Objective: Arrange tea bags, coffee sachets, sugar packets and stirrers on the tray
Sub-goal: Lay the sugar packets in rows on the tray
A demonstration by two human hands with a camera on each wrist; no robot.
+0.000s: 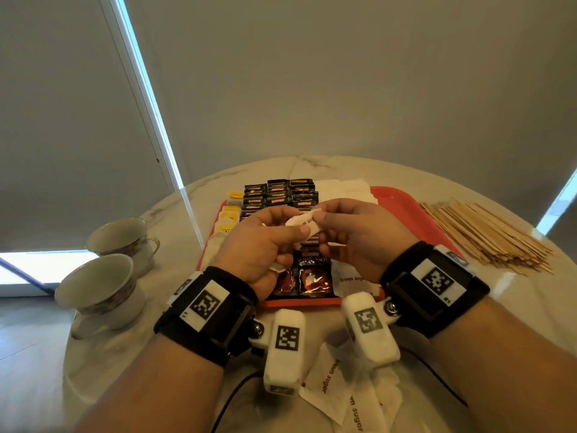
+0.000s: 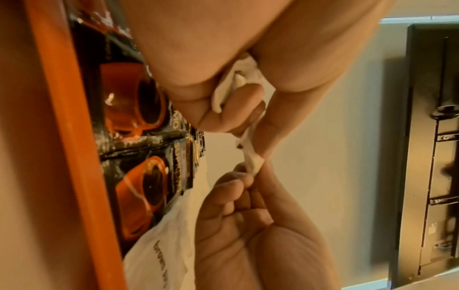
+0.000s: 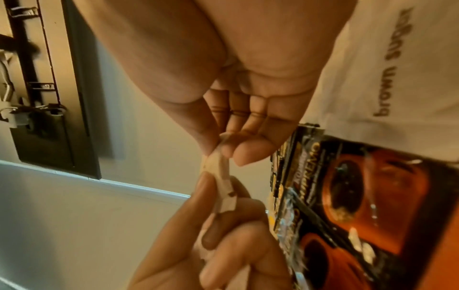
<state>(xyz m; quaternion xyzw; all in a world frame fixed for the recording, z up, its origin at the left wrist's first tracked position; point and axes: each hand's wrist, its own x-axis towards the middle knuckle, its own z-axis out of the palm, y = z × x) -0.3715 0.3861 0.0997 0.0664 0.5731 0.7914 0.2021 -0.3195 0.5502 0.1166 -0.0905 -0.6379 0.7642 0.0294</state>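
A round marble counter [image 1: 312, 170] fills the lower half of the head view, below a grey wall. A red tray [image 1: 402, 198] is set at the centre of the counter. Dark coffee sachets [image 1: 281, 192] are laid in rows down the middle of the tray, and yellow-tagged tea bags [image 1: 229, 214] are lined along its left edge. White paper napkins [image 1: 343, 185] are seen at the tray's upper right.

A pile of wooden stirrers [image 1: 480, 232] is spread on the counter just right of the tray. Two teacups [image 1: 103, 285] on saucers are placed at the left of the frame, well apart from the tray.

Loose brown sugar packets [image 1: 327, 379] are scattered at the bottom centre, near the wrists, and one more [image 1: 349, 278] is laid on the tray's lower right.

In mid-frame, above the tray, one white sugar packet [image 1: 304, 223] is held between both hands. Its left end is pinched by the curled fingers of the left hand [image 1: 259, 245], and its right end is pinched by thumb and fingertips of the right hand [image 1: 359, 235]. In the wrist views the packet [image 2: 250, 157] is seen stretched between the two pinches.
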